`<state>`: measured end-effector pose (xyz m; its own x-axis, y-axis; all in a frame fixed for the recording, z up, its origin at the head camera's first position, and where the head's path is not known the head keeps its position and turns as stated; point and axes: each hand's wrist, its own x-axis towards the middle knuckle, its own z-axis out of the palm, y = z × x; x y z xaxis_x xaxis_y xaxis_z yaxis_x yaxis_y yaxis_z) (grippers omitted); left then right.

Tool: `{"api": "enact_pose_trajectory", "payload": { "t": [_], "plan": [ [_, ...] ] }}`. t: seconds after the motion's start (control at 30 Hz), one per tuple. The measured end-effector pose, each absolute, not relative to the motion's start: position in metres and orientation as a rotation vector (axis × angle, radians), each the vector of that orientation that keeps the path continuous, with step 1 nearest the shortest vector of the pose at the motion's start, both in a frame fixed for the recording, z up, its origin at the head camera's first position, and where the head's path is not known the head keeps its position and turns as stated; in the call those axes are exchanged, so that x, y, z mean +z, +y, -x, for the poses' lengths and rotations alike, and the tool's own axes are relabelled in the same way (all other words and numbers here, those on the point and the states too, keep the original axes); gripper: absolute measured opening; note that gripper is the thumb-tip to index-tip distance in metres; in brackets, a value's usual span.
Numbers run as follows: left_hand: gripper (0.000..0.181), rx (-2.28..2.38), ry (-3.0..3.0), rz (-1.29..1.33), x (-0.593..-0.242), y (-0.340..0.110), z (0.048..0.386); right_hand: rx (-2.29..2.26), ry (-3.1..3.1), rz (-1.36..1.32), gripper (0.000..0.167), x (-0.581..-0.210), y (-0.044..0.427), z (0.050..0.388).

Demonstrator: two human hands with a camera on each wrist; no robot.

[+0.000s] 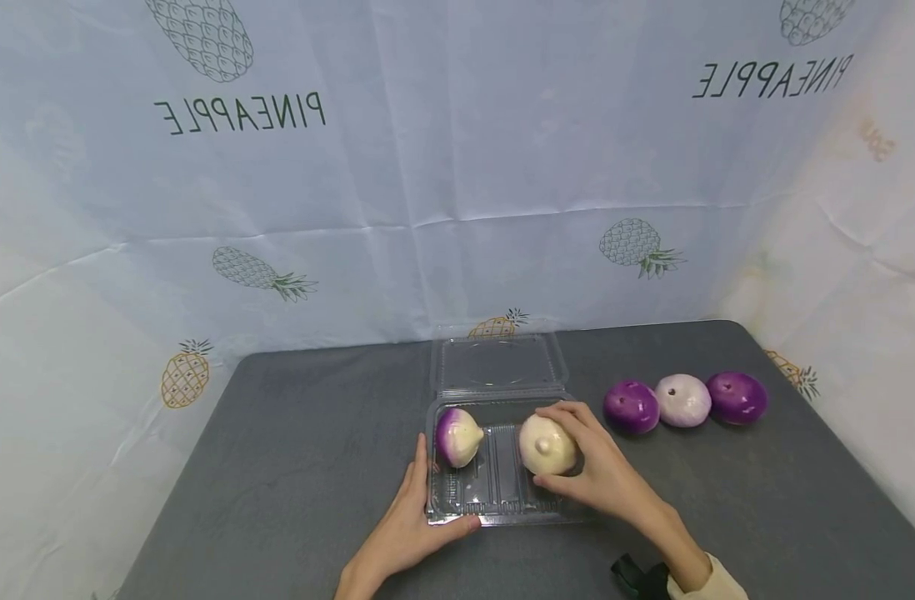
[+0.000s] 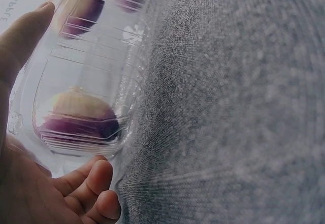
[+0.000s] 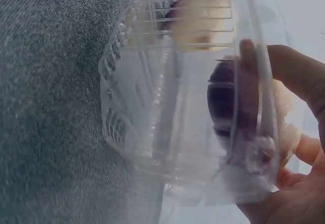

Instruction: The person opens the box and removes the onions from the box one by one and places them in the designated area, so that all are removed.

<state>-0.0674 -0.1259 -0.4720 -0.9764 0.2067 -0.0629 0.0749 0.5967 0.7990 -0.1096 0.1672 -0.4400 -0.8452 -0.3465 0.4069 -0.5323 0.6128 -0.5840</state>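
A clear plastic container sits on the grey table with its lid folded open toward the back. Inside at the left lies a purple-and-white turnip, its pointed white end turned rightward. My left hand grips the container's near left corner, fingers along the left side and thumb at the front edge. My right hand holds a second turnip by its sides at the container's right half, pale tip up. Through the clear wall in the right wrist view, this turnip's purple part shows.
Right of the container, a purple turnip, a paler one and another purple one stand in a row. A pineapple-print cloth hangs behind the table. Something black shows by my right wrist.
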Motion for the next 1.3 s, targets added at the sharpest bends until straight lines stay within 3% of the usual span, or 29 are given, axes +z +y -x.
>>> {"api": "enact_pose_trajectory", "payload": {
  "t": [1.3],
  "plan": [
    [0.134, 1.305, 2.686, -0.254, -0.473, -0.126, 0.067, 0.980, -2.468, -0.501, 0.087, -0.430, 0.227, 0.085]
  ]
}}
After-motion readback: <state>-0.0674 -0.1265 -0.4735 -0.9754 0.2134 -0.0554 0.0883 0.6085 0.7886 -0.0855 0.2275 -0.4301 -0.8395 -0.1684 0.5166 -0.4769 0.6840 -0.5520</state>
